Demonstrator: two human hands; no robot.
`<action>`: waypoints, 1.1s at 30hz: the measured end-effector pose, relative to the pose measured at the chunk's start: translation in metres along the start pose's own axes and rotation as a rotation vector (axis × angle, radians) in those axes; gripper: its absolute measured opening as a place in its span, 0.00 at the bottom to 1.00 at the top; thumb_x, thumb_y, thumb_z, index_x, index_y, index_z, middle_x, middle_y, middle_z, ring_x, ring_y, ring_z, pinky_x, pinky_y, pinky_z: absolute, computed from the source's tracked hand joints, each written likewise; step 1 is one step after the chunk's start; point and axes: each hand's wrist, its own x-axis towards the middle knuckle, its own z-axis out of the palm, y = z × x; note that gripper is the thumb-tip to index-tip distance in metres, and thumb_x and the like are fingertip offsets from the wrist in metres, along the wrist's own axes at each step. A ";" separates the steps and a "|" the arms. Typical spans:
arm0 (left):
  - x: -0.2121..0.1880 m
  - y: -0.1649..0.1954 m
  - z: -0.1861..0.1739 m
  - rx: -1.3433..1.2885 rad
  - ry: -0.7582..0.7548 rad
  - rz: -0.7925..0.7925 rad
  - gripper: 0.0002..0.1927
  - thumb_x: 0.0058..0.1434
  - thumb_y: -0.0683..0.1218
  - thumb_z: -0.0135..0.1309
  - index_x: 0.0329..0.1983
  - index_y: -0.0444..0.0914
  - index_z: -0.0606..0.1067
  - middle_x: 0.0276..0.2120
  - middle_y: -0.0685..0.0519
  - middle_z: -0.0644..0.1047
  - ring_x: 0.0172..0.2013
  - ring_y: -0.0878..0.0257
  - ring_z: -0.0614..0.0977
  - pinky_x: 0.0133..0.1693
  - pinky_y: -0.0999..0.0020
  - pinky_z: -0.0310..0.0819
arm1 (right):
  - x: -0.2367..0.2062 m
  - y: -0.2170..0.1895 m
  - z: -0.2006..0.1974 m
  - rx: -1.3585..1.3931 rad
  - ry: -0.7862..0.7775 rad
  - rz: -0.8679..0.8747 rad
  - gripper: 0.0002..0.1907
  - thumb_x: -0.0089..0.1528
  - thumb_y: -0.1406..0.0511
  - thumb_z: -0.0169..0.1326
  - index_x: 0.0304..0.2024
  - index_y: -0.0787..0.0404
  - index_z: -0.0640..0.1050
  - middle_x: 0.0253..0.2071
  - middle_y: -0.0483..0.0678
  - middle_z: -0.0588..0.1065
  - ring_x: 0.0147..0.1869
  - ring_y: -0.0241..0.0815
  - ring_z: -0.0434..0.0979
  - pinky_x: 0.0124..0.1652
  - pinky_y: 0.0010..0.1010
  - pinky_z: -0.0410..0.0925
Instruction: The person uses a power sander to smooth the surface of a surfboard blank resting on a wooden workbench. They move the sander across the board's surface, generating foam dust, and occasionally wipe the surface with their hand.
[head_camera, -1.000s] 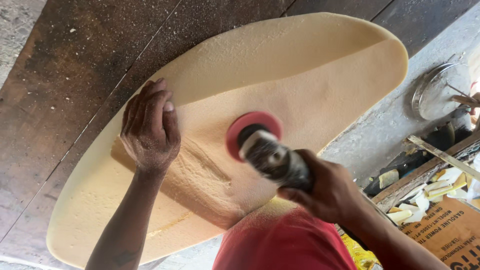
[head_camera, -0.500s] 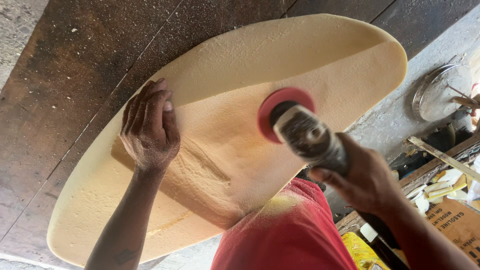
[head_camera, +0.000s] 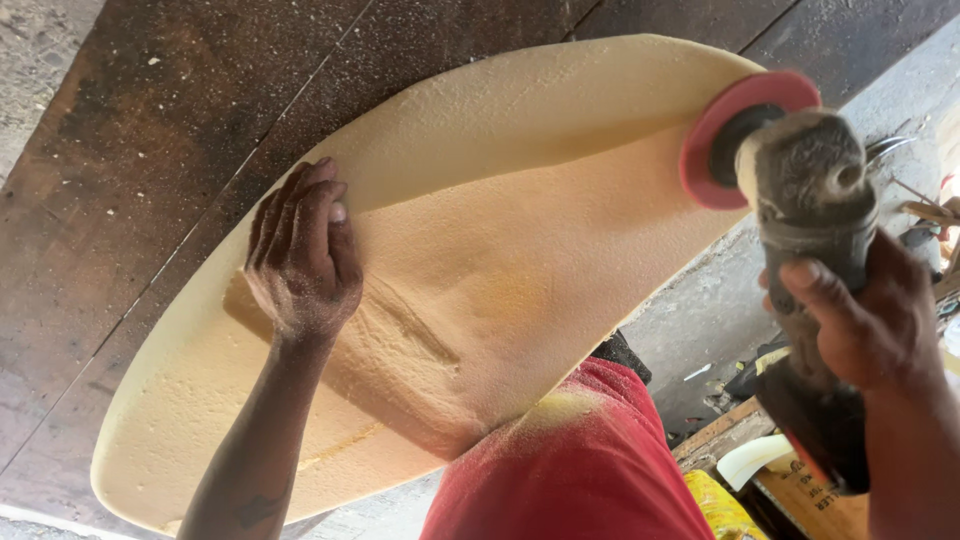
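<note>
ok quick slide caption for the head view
Left hand steadies a dusty oval foam board while the right hand holds a red-disc sander at its edge.

There is just one view, worn on the person's head and tipped steeply down over their own chest and arms. It sits close: the oval board (head_camera: 480, 250) fills most of the frame, running from lower left to upper right, with dark planks (head_camera: 150, 130) behind it. The right hand (head_camera: 870, 320) crowds the right edge, partly cut off
</note>
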 end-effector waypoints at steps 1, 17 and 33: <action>-0.001 -0.001 0.001 0.003 -0.003 -0.006 0.12 0.80 0.43 0.41 0.50 0.37 0.77 0.55 0.47 0.82 0.54 0.53 0.84 0.56 0.59 0.80 | -0.004 -0.007 0.011 0.006 0.011 0.042 0.29 0.64 0.45 0.50 0.50 0.62 0.77 0.32 0.52 0.79 0.27 0.40 0.80 0.32 0.37 0.75; -0.011 -0.013 0.001 -0.301 0.204 -0.074 0.22 0.83 0.54 0.30 0.57 0.37 0.72 0.55 0.46 0.72 0.54 0.56 0.77 0.53 0.61 0.78 | -0.007 -0.149 0.114 -0.035 -0.437 -0.007 0.47 0.48 0.33 0.53 0.55 0.61 0.74 0.30 0.54 0.83 0.34 0.48 0.87 0.36 0.43 0.77; -0.008 0.004 -0.012 -0.187 0.100 -0.082 0.22 0.85 0.53 0.33 0.51 0.36 0.75 0.54 0.47 0.77 0.52 0.53 0.79 0.48 0.60 0.77 | 0.022 -0.031 0.042 -0.053 -0.195 -0.045 0.37 0.64 0.36 0.41 0.45 0.62 0.73 0.33 0.49 0.76 0.28 0.38 0.78 0.31 0.33 0.73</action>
